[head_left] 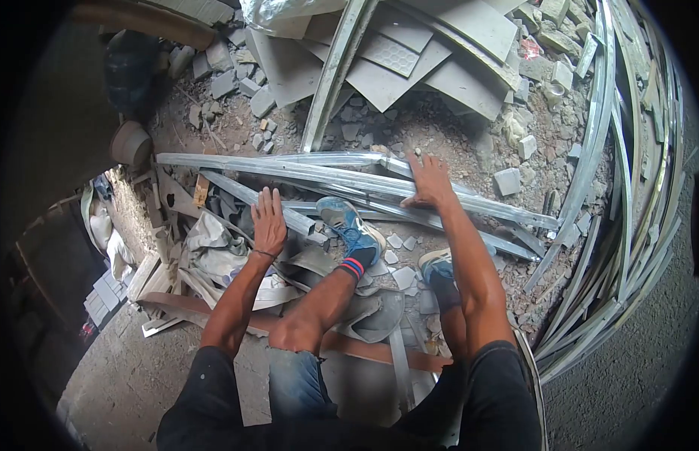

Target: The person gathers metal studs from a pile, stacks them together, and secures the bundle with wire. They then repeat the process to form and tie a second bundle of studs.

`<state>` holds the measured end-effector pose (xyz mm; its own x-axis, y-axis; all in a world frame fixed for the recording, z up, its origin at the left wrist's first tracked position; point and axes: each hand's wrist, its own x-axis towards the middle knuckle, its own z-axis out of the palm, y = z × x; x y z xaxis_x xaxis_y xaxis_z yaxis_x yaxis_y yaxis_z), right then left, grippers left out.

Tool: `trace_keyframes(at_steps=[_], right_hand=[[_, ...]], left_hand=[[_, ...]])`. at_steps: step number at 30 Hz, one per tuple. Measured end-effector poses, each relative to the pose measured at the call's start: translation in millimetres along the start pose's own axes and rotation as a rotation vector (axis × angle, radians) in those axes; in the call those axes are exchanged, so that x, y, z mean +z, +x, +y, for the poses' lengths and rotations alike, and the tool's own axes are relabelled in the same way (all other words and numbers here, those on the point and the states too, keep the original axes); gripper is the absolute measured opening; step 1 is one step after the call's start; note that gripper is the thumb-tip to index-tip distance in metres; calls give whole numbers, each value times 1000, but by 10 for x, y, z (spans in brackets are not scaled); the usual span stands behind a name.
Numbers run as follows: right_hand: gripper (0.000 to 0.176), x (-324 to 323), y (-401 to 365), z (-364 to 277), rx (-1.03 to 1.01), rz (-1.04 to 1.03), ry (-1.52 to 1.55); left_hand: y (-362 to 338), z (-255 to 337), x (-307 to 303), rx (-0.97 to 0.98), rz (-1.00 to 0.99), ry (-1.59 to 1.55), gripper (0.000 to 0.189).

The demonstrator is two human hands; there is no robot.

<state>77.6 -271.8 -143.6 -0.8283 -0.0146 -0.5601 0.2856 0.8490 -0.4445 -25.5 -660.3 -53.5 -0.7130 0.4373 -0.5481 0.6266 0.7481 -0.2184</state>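
Observation:
Several silvery metal profiles [312,171] lie across the rubble in front of me, running from left to right. My right hand [430,183] rests on or just over them with its fingers spread. Nearer to me and further left, my left hand [270,222] is held palm down with fingers stretched, beside the end of a shorter profile [240,192]; whether it touches that piece cannot be made out. Neither hand has anything in its grasp. My blue shoe [349,225] stands between the two hands, at the near edge of the profiles.
Broken tiles and boards [402,52] are stacked at the top, with an upright metal profile [338,75] beside them. Long bent strips [635,195] curve down the right side. Crumpled cloth [214,248], a brown plank [364,351] and a bucket [131,143] lie leftward and nearer.

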Motion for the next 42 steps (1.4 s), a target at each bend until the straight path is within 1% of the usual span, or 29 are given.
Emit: trace_keyframes(at_steps=[2, 4, 6, 8, 9, 10, 12, 13, 14, 16, 17, 18, 21, 22, 24, 25, 27, 28, 30, 31, 32, 33, 34, 35, 36, 37, 38, 40, 42], right_hand=[[126, 238, 41, 122, -12, -78, -54], [126, 492, 87, 208, -20, -78, 172], [119, 499, 38, 132, 2, -33, 141], [114, 510, -22, 83, 15, -12, 90], [103, 483, -61, 37, 14, 16, 87], [103, 525, -42, 28, 8, 12, 93], [92, 551, -19, 96, 9, 0, 105], [84, 480, 28, 106, 15, -43, 127], [84, 430, 13, 99, 11, -37, 135], [79, 280, -89, 91, -76, 204, 67], [76, 58, -101, 27, -52, 150, 61], [76, -126, -107, -27, -58, 149, 51], [62, -641, -162, -239, -83, 121, 42], [62, -816, -250, -351, -101, 117, 37], [62, -1215, -401, -597, -108, 51, 71], [60, -1390, -482, -671, -156, 80, 100], [61, -1805, -656, -829, -182, 3, 90], [61, -1991, -727, -846, -171, -64, 88], [66, -2082, -806, -739, -190, -17, 44], [67, -2153, -801, -654, -166, -75, 119], [68, -2165, -758, -540, -145, -132, 197], [75, -2016, -696, -350, -85, -176, 191], [75, -2008, -691, -220, -94, -178, 189], [79, -1960, -705, -113, -86, -205, 251], [83, -1865, -677, -25, -81, -234, 313], [90, -1876, -671, 2, -109, -228, 296], [86, -1826, -631, 66, -90, -242, 297], [82, -1729, -604, 193, -131, -225, 275], [77, -1726, -543, 292, -156, -264, 287]], left_hand=[[229, 90, 39, 8, 102, 17, 63], [531, 176, 108, 22, 126, -22, 64], [732, 151, 319, 69, 116, -12, 63], [677, 175, 476, 77, 100, -18, 63], [671, 142, 514, 74, 106, -11, 62], [648, 138, 467, 70, 100, -6, 62], [617, 196, 248, 36, 2, 94, 63], [558, 137, 193, 62, 38, 33, 65], [473, 88, 149, 61, 40, 43, 65], [294, 52, 40, 22, 77, -93, 66], [202, 30, 32, 7, 61, -77, 77], [77, 50, 31, -1, 65, -86, 77], [-347, 105, 33, -349, 12, -342, 106], [-519, 136, 146, -367, 13, -345, 106], [-760, 171, 412, -570, 348, -722, 100], [-874, 155, 546, -599, 360, -723, 100], [-1007, 178, 672, -664, 409, -1440, 77], [-1004, 226, 511, -673, 424, -1457, 77], [-1038, 351, 148, -1106, 408, -2151, 64], [-961, 400, 224, -1144, 518, -2160, 55], [-861, 422, 117, -1132, 530, -2174, 55], [-778, 445, 45, -1211, 450, -2240, 54], [-731, 484, 17, -1300, 362, -2295, 54], [-646, 561, 42, -1217, 283, -2147, 61], [-548, 632, 89, -1232, 291, -2140, 61], [-444, 719, 6, -1368, 226, -2150, 69], [-399, 781, 69, -1513, 143, -2143, 78], [-319, 924, 379, -1622, 148, -2246, 93], [-223, 1204, 491, -1672, 136, -2230, 93]])
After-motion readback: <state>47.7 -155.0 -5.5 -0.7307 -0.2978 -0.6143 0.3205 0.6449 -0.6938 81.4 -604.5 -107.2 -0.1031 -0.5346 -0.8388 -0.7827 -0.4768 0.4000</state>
